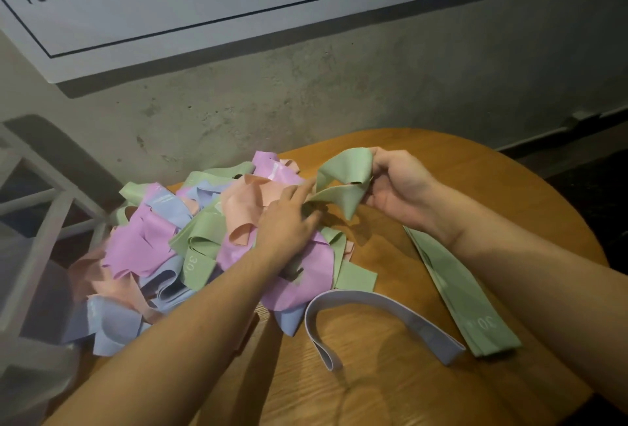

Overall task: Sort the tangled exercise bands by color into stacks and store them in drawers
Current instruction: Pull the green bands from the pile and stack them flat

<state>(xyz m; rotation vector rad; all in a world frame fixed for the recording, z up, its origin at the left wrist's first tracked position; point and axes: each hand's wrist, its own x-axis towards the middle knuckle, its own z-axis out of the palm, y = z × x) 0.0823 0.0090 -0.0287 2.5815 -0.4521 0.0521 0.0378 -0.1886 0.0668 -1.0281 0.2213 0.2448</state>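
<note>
Fingers of the left hand (289,218) curl down into the tangled pile of bands (190,245), apparently pinning the heap and pinching the near end of the green band (343,184) so it cannot drag its neighbours along; exactly which strand they grip I cannot tell, since the fingertips are buried under pink and green folds. That pile, a mix of purple, blue, pink and green, sprawls over the left part of the round wooden table (390,374), and its far left edge hangs past the rim into blur.

Further right, the right hand (397,184) grasps the other end of that green band, fingers folded round it and lifted above the tabletop, likely to draw it free of the knot. Below lies a loose pale blue band (373,303), set apart. At the right, flattened green bands (465,296) lie straight, seemingly the start of a colour stack, partly covered by the right forearm. No drawers are visible.
</note>
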